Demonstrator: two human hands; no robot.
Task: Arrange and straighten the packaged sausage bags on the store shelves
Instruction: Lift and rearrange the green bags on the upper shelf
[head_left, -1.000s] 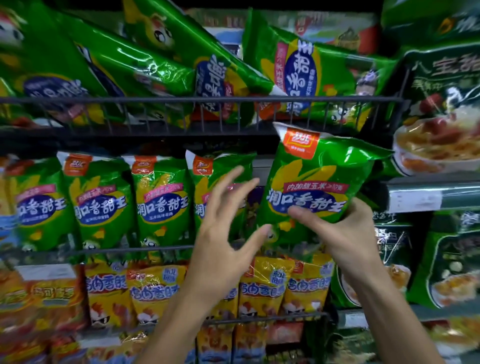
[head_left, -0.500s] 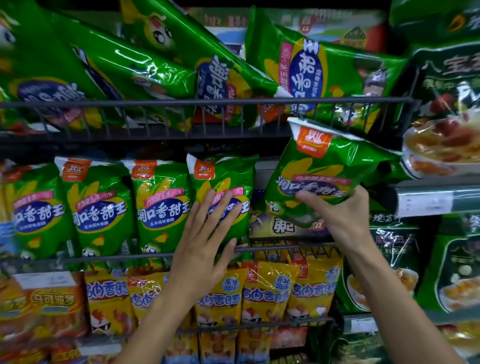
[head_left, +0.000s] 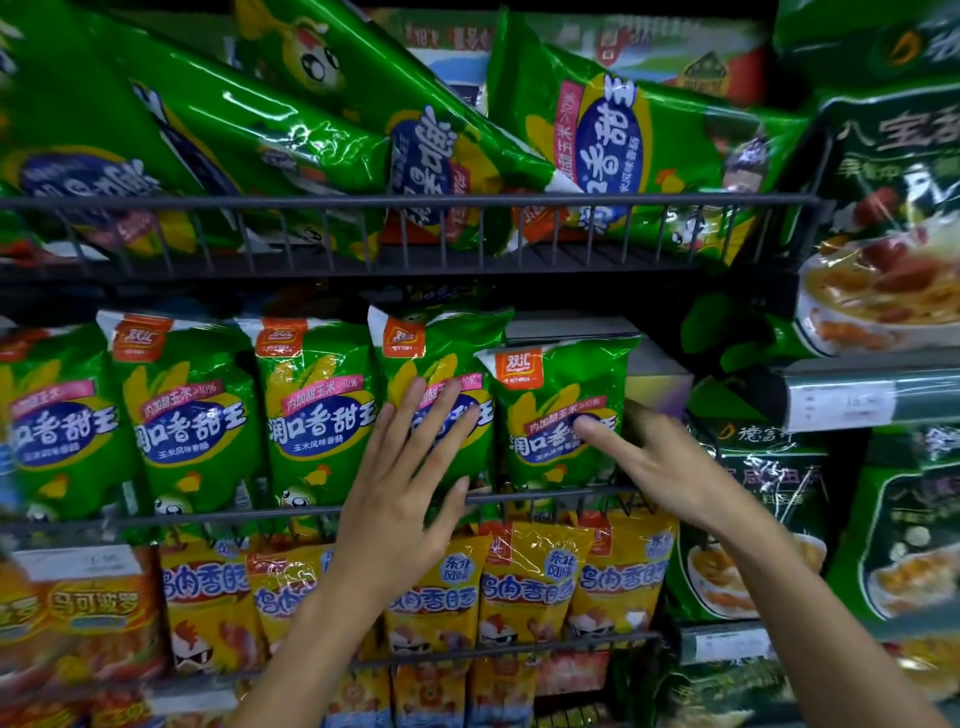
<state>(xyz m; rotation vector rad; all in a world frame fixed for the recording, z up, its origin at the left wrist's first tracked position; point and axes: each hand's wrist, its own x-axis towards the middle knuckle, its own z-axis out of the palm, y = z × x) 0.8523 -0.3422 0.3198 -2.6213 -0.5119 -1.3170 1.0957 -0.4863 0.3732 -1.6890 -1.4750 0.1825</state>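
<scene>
A row of green sausage bags stands upright on the middle wire shelf (head_left: 311, 512), each printed 润口香甜王 in white on a blue oval, with an orange 双汇 badge at the top corner and a pink band reading 内加甜玉米>10%. The rightmost bag (head_left: 558, 410) sits at the row's end, lower than its neighbour (head_left: 441, 364) and touching it. The left hand (head_left: 402, 499) lies flat with fingers spread on the neighbour's front; the right hand (head_left: 660, 467) has straight fingers touching the rightmost bag's label, holding nothing. Above, larger green bags (head_left: 613, 140) lean crookedly behind the top wire rail (head_left: 415, 201). Below hang yellow bags (head_left: 530, 582) marked 鸡肉香肠. Dark green packs (head_left: 753, 519) crowd the right.
</scene>
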